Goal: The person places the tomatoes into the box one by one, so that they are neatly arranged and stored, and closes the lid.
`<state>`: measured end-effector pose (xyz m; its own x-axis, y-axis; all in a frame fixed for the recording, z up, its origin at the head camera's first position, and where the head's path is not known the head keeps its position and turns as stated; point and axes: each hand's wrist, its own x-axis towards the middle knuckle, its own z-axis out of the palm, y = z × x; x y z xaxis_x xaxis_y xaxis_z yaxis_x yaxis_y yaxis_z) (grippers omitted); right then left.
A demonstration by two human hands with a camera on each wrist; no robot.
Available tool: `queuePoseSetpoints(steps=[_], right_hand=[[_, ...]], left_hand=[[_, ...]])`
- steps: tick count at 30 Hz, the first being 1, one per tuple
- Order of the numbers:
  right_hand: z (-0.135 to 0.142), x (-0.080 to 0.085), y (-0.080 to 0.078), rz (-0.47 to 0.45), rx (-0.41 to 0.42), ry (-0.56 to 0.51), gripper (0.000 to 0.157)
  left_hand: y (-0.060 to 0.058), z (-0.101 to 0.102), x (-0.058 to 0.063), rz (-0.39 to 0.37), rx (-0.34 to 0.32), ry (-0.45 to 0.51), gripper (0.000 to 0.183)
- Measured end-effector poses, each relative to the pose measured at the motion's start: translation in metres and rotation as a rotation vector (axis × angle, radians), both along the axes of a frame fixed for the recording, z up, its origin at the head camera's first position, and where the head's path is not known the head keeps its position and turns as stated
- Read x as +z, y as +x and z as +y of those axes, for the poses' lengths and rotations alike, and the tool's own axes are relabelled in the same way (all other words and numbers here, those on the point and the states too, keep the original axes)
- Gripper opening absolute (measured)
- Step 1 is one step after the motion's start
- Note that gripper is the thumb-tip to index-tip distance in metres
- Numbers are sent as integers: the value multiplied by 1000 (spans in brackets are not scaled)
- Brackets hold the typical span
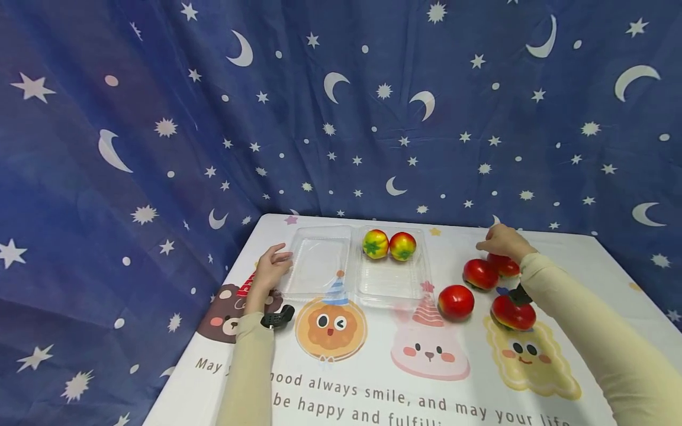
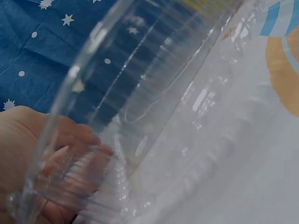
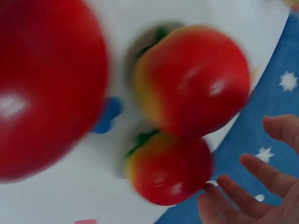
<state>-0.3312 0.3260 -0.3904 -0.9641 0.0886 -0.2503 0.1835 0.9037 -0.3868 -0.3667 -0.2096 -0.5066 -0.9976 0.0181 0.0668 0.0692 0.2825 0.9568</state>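
Observation:
A clear plastic clamshell box lies spread flat, with its left half (image 1: 319, 269) beside my left hand (image 1: 270, 271). The fingers of that hand are loosely bent at the box's left edge, and the left wrist view shows them through the clear wall (image 2: 140, 84). Two yellow-and-red fruits with green leafy tops, one (image 1: 375, 244) left of the other (image 1: 402, 246), sit in the box's right half (image 1: 386, 283). My right hand (image 1: 506, 241) hovers by the far red fruits, fingers spread and holding nothing; a red fruit (image 3: 170, 168) lies right by its fingertips.
Several red fruits stand on the right of the table, among them a front one (image 1: 456, 302) and one (image 1: 513, 313) under the right wrist. A white cartoon-printed cloth (image 1: 367, 355) covers the table. A blue star-and-moon curtain (image 1: 373, 118) hangs along the back and left.

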Motion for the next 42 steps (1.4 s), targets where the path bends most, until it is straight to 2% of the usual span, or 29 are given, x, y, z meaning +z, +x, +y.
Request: queuePoseSetpoints(steps=[6, 13, 16, 20, 27, 30, 31, 37, 38, 42], right_hand=[[19, -8, 6, 5, 7, -3, 49], [34, -14, 7, 48, -30, 28, 66], [40, -17, 9, 68, -40, 29, 67], [46, -19, 12, 87, -36, 32, 63], [53, -21, 19, 138, -59, 106, 50], [58, -21, 21, 130, -81, 105, 51], [59, -20, 21, 123, -89, 104, 52], [67, -14, 26, 89, -106, 121, 56], [68, -14, 26, 83, -113, 120, 56], [75, -15, 28, 64, -122, 110, 57]], left_hand=[[1, -3, -3, -3, 6, 2, 58], [1, -2, -4, -5, 5, -1, 58], [1, -2, -4, 2, 6, -2, 58], [-1, -2, -6, 8, 6, 3, 58], [-1, -2, -8, 1, 5, 25, 57], [-1, 0, -7, 9, 5, 32, 57], [2, 1, -3, 7, 1, 36, 57], [1, 1, 0, 6, 14, 8, 57], [-2, 0, -4, 9, 20, 0, 57], [-1, 1, -3, 6, 18, 1, 57]])
